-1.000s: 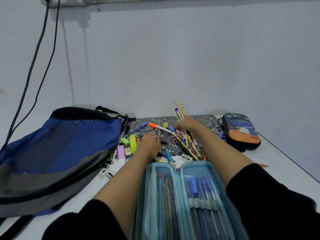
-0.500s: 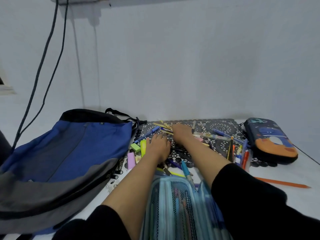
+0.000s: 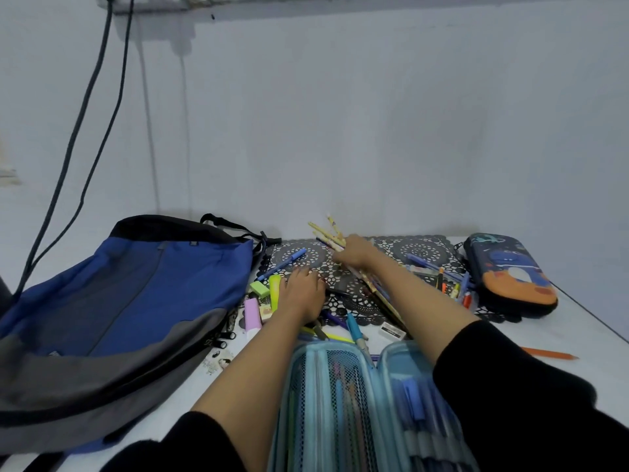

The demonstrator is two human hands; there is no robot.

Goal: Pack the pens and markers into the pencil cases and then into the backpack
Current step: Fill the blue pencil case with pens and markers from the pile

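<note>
Backpack: blue and grey, lies flat on the table at left. It's soft fabric and probably floppy, so I'd hold the mouth open with one hand when loading. I can't see the opening from here.

Light-blue pencil case: open like a book at the near edge, between the forearms. It has mesh and elastic-loop panels with pens already in them. The walls look semi-soft, so carry it zipped and held by the spine, or the contents will spill.

Dark pencil case: closed, at far right on the edge of the black lace mat. The shell looks moulded and stiff, so it should be easy to take hold of across its width.

Right hand: clenched around a bundle of pencils near their middle, with the ends fanning up towards the wall. They're light, stiff and smooth, so they'll likely slide apart unless squeezed mid-length.

Left hand: palm down on the loose pens at the mat's near-left, fingers laid flat, no grip visible.

Loose items:
- Blue pen lies on the mat.
- Green highlighter and pink marker lie just left of the left hand.
- Teal pen is just beyond the open case.
- Orange pencil lies alone at right.

All are round-bodied and likely to roll, so pinch them at mid-barrel.
</note>
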